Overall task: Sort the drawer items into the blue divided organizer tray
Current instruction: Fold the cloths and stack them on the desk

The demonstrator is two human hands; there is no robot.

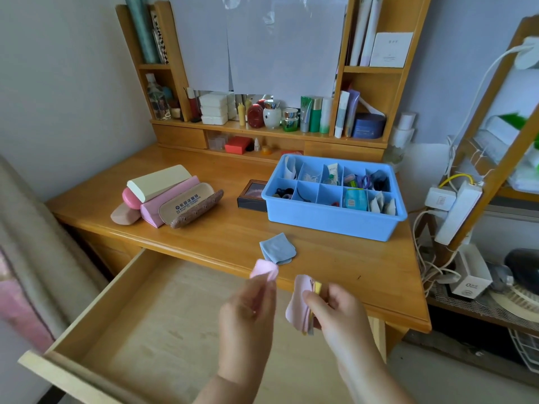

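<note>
Both hands hover over the open drawer [151, 325], just short of the counter [233, 228] edge, and each is clamped on cloth: the left hand [248, 310] pinches a small pink cloth [264, 269] that sticks up above its fingertips, while the right hand [329, 307] grips a larger pink cloth [299, 304] together with what looks like a yellow piece behind it, the bundle hanging down with its long axis near upright. The blue organizer tray [335, 220] lies ahead and to the right of both hands, well apart from them, its long side running across the counter; the right hand is the nearer of the two. Most of its compartments already hold small items, though the middle one in the near row looks nearly bare, and I cannot tell which is meant for cloths. Between the hands and the tray a folded blue cloth [277, 248] lies on the counter, just ahead of the left hand, low enough to pass over. A dark box [252, 196] touches or nearly touches the tray's left end, and a stack of glasses cases [166, 196] sits further left, clear of a direct reach. The drawer floor that shows looks bare, which suggests the sorting is near its end.
</note>
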